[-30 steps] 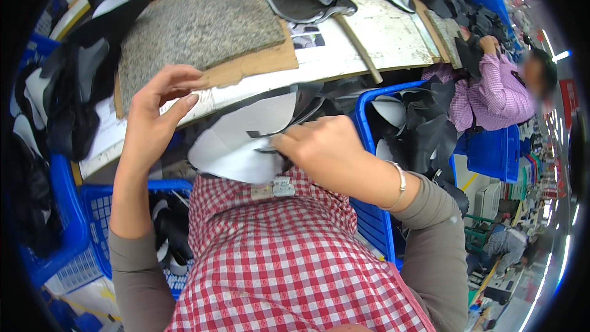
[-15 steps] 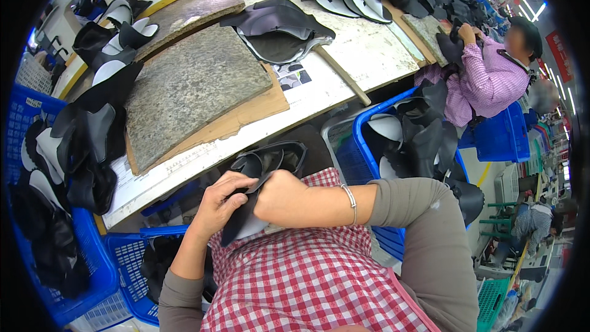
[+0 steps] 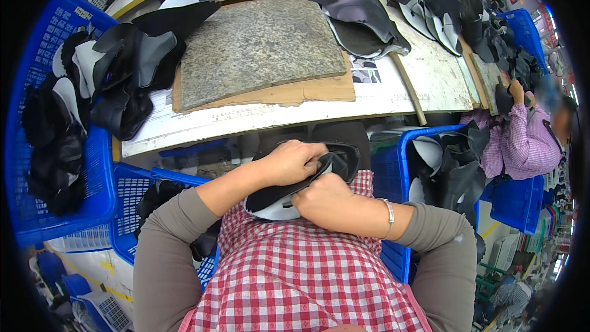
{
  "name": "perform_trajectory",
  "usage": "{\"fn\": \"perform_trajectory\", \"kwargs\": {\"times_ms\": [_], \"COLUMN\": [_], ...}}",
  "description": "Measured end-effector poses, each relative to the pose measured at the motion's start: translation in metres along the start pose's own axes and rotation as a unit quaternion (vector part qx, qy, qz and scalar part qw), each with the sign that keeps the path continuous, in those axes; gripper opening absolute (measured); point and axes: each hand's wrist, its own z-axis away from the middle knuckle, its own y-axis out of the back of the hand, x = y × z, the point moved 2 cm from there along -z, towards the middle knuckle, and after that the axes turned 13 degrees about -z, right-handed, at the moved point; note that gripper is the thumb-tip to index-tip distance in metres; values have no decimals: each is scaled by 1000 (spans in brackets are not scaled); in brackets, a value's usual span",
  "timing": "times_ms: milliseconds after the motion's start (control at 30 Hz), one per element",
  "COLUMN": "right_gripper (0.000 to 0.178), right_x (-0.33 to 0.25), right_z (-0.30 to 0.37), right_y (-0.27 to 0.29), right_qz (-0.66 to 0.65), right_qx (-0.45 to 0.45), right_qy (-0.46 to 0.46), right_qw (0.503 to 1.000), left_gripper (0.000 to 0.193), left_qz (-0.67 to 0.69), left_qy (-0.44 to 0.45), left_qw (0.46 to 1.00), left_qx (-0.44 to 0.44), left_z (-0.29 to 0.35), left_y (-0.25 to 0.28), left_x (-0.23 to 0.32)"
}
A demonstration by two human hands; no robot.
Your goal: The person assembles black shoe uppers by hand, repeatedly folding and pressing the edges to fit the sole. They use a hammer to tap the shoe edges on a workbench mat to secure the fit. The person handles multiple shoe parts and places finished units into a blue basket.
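Observation:
Over my lap I hold a black shoe upper [image 3: 261, 200] with a pale grey-white lining. My left hand [image 3: 287, 163] is closed on its top edge, with the fingertips tucked into the fold. My right hand [image 3: 324, 200] is a fist gripping the nearer edge, close beside the left. What the fingertips press on inside the fold is hidden. The upper's dark opening faces away from me, toward the table edge.
A mottled stone slab [image 3: 264, 49] on a brown board lies on the white table [image 3: 246, 124]. Right of it are another upper [image 3: 362, 21] and a wooden handle [image 3: 407, 86]. Blue baskets [image 3: 101, 166] of uppers flank me. A person in a pink checked shirt [image 3: 530, 138] works at right.
My view has swung left, so the table appears shifted right. Both hands have turned the upper; its pale lining shows more, and my left hand now lies over its top edge.

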Motion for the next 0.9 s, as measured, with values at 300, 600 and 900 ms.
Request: {"fn": "perform_trajectory", "kwargs": {"times_ms": [300,600,900], "right_gripper": [8,11,10], "right_x": [-2,-12,2], "right_z": [11,-8,-3], "right_y": [-11,-25,-19], "right_qz": [13,18,61], "right_qx": [134,26,65], "right_qy": [55,62,-21], "right_qw": [989,998,996], "left_gripper": [30,17,32], "left_qz": [258,-319,129], "left_qy": [-23,-133,165], "left_qw": [963,938,947], "left_qx": [-74,13,244], "left_z": [6,-23,24], "left_y": [1,-43,27], "left_x": [11,-21,4]}}
